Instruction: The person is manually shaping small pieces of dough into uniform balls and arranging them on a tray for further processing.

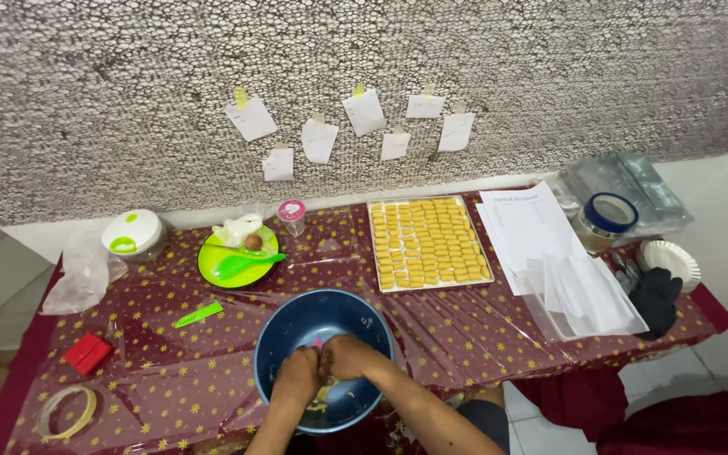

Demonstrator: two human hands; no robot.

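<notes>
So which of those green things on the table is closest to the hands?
The small flat green strip, lying alone on the cloth just left of the blue bowl. The green plate and spoon sit farther back.

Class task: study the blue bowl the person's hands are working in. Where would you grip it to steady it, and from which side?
Probably the blue bowl's bare far-left rim, reached from the left. The left hand and right hand fill the near middle, pressed together over yellowish dough, so the near rim is crowded; the rounded wall offers no handle, only the rim.
</notes>
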